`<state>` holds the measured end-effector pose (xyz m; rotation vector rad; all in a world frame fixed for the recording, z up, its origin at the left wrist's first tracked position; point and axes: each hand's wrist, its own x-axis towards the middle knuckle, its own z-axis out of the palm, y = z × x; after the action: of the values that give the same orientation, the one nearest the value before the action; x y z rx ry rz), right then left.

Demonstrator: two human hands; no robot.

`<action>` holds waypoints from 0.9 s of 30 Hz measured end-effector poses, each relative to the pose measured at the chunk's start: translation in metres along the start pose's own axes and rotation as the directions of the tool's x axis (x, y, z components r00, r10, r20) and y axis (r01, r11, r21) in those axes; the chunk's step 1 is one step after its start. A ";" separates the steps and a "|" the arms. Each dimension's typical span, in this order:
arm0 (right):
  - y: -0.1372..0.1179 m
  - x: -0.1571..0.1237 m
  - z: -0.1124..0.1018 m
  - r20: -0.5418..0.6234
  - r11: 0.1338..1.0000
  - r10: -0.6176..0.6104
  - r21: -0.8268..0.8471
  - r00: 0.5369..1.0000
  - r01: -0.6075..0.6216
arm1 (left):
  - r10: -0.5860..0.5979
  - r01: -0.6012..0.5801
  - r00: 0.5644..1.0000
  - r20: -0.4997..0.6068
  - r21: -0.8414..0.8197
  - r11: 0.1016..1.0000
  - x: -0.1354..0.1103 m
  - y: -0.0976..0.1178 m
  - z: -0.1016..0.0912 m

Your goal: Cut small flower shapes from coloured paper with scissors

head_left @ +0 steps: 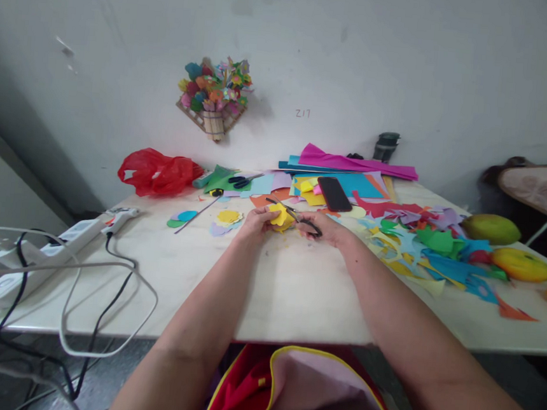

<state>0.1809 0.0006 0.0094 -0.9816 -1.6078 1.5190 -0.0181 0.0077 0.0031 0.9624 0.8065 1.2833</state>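
Observation:
Over the middle of the table, my left hand (257,221) is closed on a piece of yellow paper (281,216) with a wavy, petal-like edge. My right hand (325,227) grips black-handled scissors (310,227), whose blades point left and lie against the yellow paper. Whether the blades are parted cannot be made out. A little left of my left hand lie cut flower shapes in yellow paper (229,217) and lilac paper (221,230). Farther left are round blue and green paper pieces (186,216) beside a thin dark stick (194,215).
A dark phone (334,194) lies on paper sheets behind my hands. Colourful scraps (440,242) and mangoes (522,264) cover the right side. A red plastic bag (159,172) sits back left, near a second pair of scissors (240,181). A power strip (38,264) with loose cables occupies the left edge.

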 end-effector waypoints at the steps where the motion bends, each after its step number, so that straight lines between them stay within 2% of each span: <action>1: 0.000 0.001 0.000 0.007 1.000 0.004 0.019 1.000 -0.004 | -0.001 0.001 1.000 0.000 -0.005 1.000 0.000 0.000 0.000; 13: 0.003 0.002 0.002 -0.009 1.000 -0.022 0.012 1.000 0.022 | -0.033 0.033 0.999 -0.003 -0.009 0.999 -0.002 0.001 0.003; 20: -0.002 0.000 0.007 -0.031 0.999 -0.018 0.033 0.999 0.019 | -0.023 0.023 1.000 0.012 -0.027 0.999 -0.003 0.002 0.004; 27: -0.009 -0.002 0.015 -0.061 1.000 -0.020 -0.019 0.998 0.019 | -0.035 0.035 0.999 0.004 -0.016 0.999 -0.004 0.003 0.007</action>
<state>0.1683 -0.0083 0.0173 -1.0104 -1.5860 1.4498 -0.0139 0.0027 0.0084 0.9339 0.8052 1.2559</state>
